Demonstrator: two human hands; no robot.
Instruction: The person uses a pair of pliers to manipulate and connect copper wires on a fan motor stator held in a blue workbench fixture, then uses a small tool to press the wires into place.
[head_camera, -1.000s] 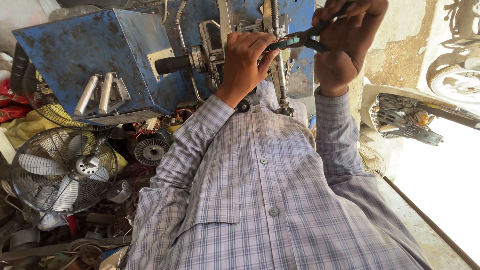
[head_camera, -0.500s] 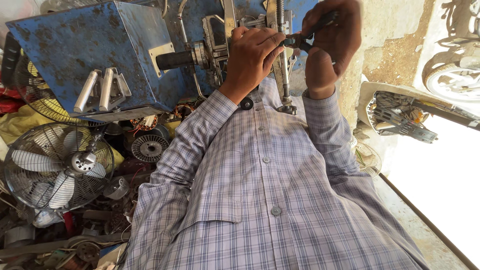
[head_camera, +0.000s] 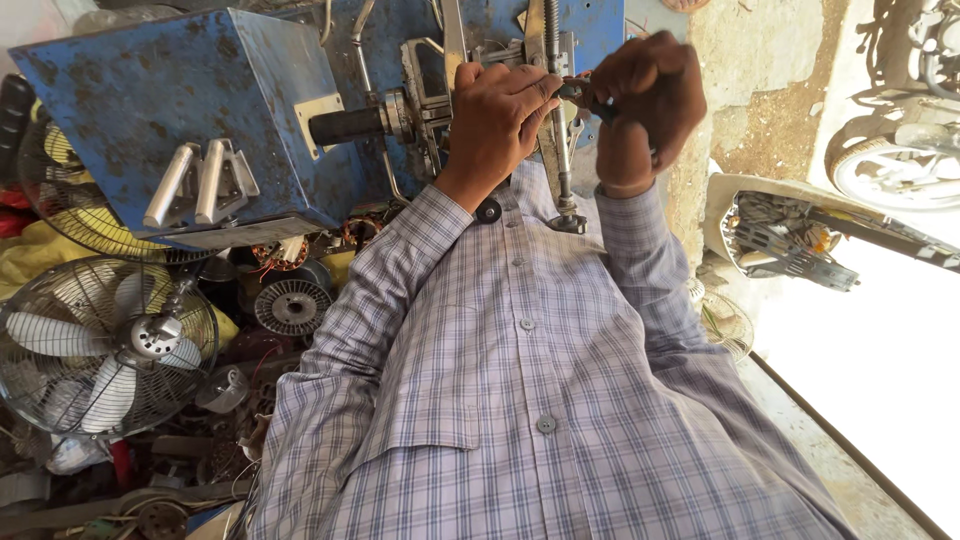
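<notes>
While bracing the left hand over the metal mechanism fixed beside the blue metal box, fingers curling down round its frame, bringing the right hand lower and closer than a second ago, now almost touching the left knuckles. Clenching tight on a dark-handled tool, most of the handle hidden in the fist, its tip meeting the upright steel rod just past the left fingertips. Seemingly settling on one spot of the mechanism rather than searching for it. Leaving the black crank handle untouched, off to the left. Standing idle below: a wire-caged fan and a wound motor core.
</notes>
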